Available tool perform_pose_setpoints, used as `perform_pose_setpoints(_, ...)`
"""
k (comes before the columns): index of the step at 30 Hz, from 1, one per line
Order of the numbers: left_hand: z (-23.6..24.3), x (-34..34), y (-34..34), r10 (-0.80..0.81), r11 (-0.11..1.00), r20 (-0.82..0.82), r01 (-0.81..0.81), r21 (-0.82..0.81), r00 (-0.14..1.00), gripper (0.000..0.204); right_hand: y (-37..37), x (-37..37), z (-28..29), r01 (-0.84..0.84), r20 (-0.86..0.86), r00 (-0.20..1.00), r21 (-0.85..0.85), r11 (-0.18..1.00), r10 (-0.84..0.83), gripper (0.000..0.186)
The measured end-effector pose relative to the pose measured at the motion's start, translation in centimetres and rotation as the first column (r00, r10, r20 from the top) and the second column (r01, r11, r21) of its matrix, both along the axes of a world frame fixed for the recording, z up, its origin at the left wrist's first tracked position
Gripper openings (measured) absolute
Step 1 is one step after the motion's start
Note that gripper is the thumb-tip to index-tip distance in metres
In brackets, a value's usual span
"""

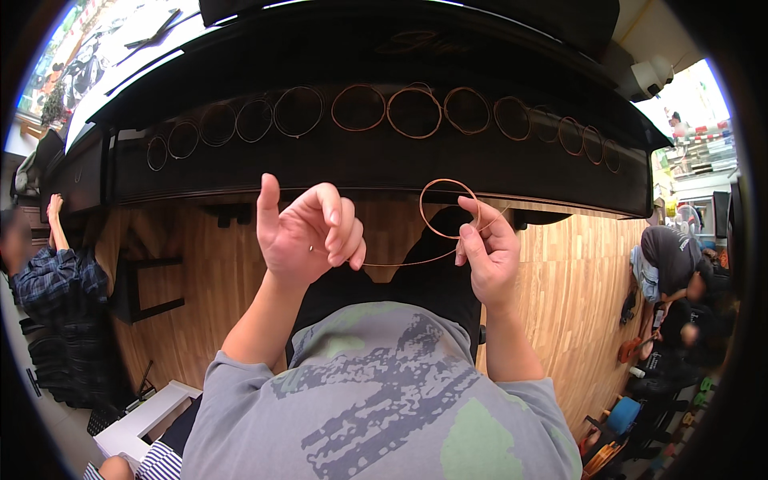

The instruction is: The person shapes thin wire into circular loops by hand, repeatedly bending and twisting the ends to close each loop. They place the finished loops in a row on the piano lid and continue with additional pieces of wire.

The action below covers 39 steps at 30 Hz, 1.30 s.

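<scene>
My right hand [490, 254] pinches a copper-coloured instrument string [423, 210] between thumb and fingers. Part of the string is looped into a ring above the fingertips, and a short tail sticks out to the right. From the ring, a loose length sags leftward to my left hand [308, 232]. There the fingers are curled over the string, while the thumb points up, away from them. A small silvery end of the string shows against the left palm. Both hands are in front of my body, just short of the black piano's edge.
On the black piano top [360, 164] lies a row of coiled strings, silvery ones [299, 87] to the left and copper-coloured ones [414, 137] to the right. A person in a plaid shirt [60, 280] is at the far left. More people [672, 260] are at the right, near guitars.
</scene>
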State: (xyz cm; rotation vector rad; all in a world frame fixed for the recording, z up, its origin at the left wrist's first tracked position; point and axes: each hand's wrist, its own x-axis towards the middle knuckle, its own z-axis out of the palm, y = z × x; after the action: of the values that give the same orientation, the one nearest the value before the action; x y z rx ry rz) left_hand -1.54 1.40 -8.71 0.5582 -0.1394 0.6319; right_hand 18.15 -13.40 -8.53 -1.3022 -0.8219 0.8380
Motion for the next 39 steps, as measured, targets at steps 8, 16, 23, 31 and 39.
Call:
perform_pose_setpoints(8, -0.9, -0.1, 1.7, 0.179, 0.951, -0.337, -0.075, 0.300, 0.924, 0.069, 0.0, 0.8, 1.1, -0.189, 0.043, 0.981, -0.056, 0.980, 0.191, 0.029)
perform_pose_setpoints(16, -0.1, 3.9, -3.2, 0.299, 0.901, -0.559, -0.037, 0.431, 0.774, 0.024, 0.7, -0.2, 1.9, -0.180, 0.039, 0.982, -0.074, 0.981, 0.183, 0.035)
perform_pose_setpoints(23, 0.4, 4.2, -2.9, 0.290, 0.943, -0.581, -0.122, 0.311, 0.760, 0.024, 1.0, -0.2, 0.9, -0.094, 0.139, 0.986, -0.001, 0.996, 0.094, 0.041)
perform_pose_setpoints(31, 0.3, 3.3, -2.2, 0.196, 0.963, -0.639, -0.025, 0.268, 0.744, 0.018, 1.1, 0.7, 0.7, 0.030, 0.279, 0.960, -0.025, 0.999, -0.022, 0.035)
perform_pose_setpoints(39, -0.1, 3.1, -1.6, 0.252, 0.965, -0.577, -0.161, 0.205, 0.777, 0.013, 1.1, 1.4, 0.6, 0.048, 0.356, 0.933, 0.023, 0.999, -0.053, 0.019)
